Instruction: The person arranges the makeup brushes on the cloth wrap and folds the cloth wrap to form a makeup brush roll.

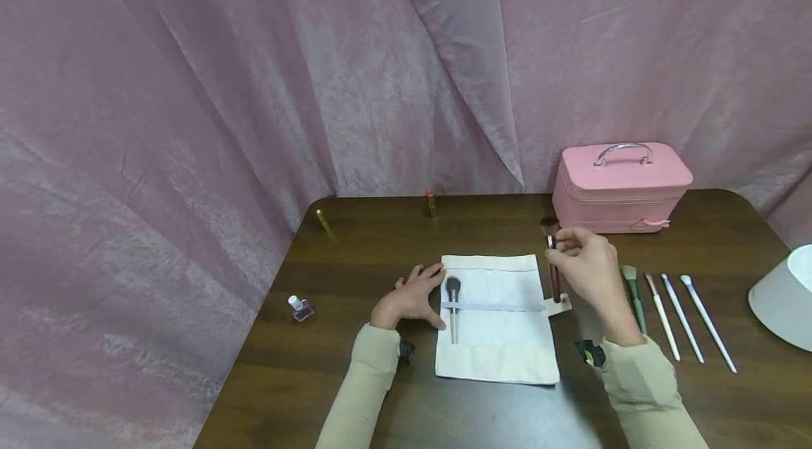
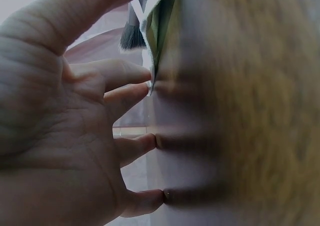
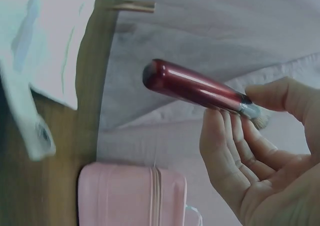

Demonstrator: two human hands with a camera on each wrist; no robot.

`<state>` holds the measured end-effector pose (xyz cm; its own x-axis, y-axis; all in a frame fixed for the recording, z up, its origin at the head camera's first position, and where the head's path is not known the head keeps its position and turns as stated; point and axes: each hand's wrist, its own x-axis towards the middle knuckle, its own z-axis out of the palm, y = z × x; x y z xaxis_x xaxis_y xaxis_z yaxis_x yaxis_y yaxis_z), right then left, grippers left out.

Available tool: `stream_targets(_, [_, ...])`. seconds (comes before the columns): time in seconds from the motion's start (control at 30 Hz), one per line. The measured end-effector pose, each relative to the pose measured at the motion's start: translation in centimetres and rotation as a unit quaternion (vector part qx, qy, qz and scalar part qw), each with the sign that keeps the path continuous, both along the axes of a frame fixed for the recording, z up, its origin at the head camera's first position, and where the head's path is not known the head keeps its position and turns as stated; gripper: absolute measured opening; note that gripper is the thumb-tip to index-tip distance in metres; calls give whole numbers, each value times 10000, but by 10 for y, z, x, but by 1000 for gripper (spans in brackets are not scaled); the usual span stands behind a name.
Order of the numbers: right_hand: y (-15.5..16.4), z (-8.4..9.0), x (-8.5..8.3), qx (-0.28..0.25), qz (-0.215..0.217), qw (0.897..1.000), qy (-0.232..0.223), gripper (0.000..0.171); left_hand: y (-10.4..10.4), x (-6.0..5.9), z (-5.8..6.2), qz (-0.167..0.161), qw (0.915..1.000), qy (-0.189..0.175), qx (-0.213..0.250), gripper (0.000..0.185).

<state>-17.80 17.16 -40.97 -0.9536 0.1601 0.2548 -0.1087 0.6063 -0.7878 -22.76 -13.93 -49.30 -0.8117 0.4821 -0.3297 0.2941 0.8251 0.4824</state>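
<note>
My right hand point(image 1: 586, 266) pinches a makeup brush with a dark red handle point(image 3: 195, 85) between thumb and fingertips, near its metal collar. In the head view the brush stands bristles up, just off the right edge of a white brush roll point(image 1: 501, 361). A grey-bristled brush point(image 1: 453, 315) lies on the left part of the roll, under its elastic band point(image 1: 495, 306). My left hand point(image 1: 415, 297) has its fingers spread at the roll's left edge. Seen from the left wrist, the fingertips rest on the table and touch the cloth edge point(image 2: 150, 60).
Right of the roll lie a green brush point(image 1: 636, 304) and several pale-handled brushes point(image 1: 707, 322). A pink case point(image 1: 622, 188) stands behind, a white lampshade point(image 1: 786, 301) at far right. A lipstick point(image 1: 432, 204), gold tube point(image 1: 324, 222) and nail polish bottle point(image 1: 302, 308) stand or lie toward the back and left.
</note>
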Motion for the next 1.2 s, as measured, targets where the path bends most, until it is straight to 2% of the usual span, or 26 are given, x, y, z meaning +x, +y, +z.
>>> stream_targets(0.27, [-19, -5, -5, -861, -51, 9961, 164, 25, 2, 1, 1, 60, 10000, 22, 22, 105])
stream_targets(0.5, [-34, -10, -12, -1377, 7, 9903, 199, 23, 3, 1, 4, 48, 10000, -18, 35, 105])
stream_targets(0.77, [-47, -17, -19, -1967, 224, 9800, 223, 22, 2, 2, 3, 41, 10000, -23, 84, 104])
stream_targets(0.93, [-55, -24, -26, -2367, 169, 9711, 254, 20, 1, 1, 3, 67, 9999, -9, 92, 105])
stream_targets(1.2, [-68, -40, -34, -2888, 135, 9573, 69, 17, 3, 1, 2, 67, 10000, -10, 33, 104])
